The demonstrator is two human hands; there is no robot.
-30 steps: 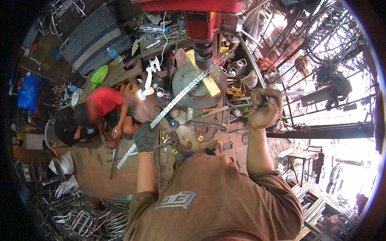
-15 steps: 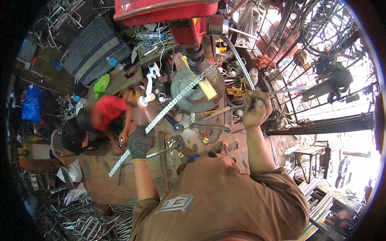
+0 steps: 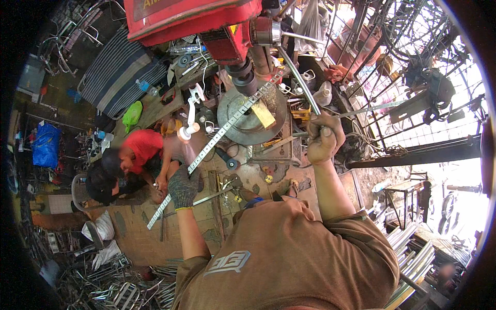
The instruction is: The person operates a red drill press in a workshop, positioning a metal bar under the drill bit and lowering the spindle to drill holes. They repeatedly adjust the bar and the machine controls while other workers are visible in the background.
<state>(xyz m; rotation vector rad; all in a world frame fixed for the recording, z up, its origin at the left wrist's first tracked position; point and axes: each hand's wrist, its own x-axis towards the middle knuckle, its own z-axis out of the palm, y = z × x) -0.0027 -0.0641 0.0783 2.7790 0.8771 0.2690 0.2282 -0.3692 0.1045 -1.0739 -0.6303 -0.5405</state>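
My left hand (image 3: pixel 183 189), in a dark knitted glove, is closed around a long flat metal strip (image 3: pixel 223 129) with evenly spaced holes. The strip slants from lower left up across the round table (image 3: pixel 225 106) of a red drill press (image 3: pixel 194 20). Over the strip stands the press's dark chuck (image 3: pixel 243 80); I cannot tell whether a bit touches the metal. Bare, my right hand (image 3: pixel 325 138) is curled at the lower end of the press's metal feed lever (image 3: pixel 300 80). A yellowish block (image 3: pixel 264 114) lies on the round table beside the strip.
A co-worker in a red top (image 3: pixel 140 147) crouches at the left, near the strip's lower end. A white lamp (image 3: pixel 191 121) stands beside the press table. An angle grinder (image 3: pixel 227 158) lies on the floor. Metal tubes (image 3: pixel 408 253) are stacked at the lower right.
My view has shifted slightly, so the drill press appears a little further left. Both hands keep their hold on the strip and the lever, with little visible movement.
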